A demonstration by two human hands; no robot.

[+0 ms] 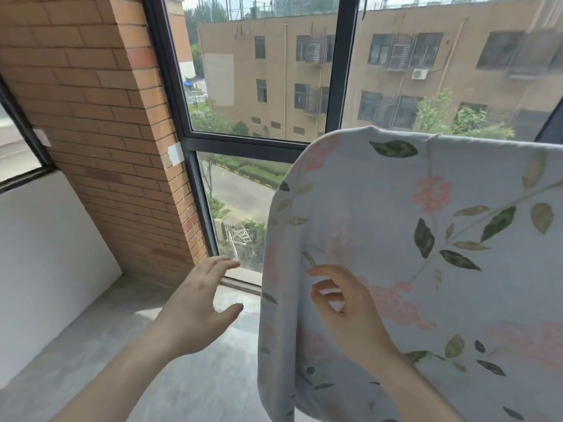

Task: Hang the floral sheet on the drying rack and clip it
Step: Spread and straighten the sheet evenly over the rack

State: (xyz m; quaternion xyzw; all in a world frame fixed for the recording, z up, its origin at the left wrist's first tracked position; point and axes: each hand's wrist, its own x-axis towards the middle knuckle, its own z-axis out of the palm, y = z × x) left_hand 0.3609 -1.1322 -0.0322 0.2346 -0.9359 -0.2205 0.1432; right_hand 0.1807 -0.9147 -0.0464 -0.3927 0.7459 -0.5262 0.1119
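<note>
The floral sheet (pixel 426 239), pale blue with pink flowers and green leaves, hangs draped over a bar that it hides, filling the right half of the head view. Its left edge falls down the middle of the frame. My left hand (pixel 198 306) is held out left of that edge, fingers spread and straight, touching nothing. My right hand (pixel 344 303) is in front of the sheet's lower part with fingers loosely curled, holding nothing. The drying rack itself and any clips are hidden or out of view.
A dark-framed window (pixel 268 141) stands straight ahead, with buildings and a street outside. A brick pillar (pixel 100 117) rises at the left, beside a white wall (pixel 45 254). Grey floor (pixel 137 345) spreads below my hands.
</note>
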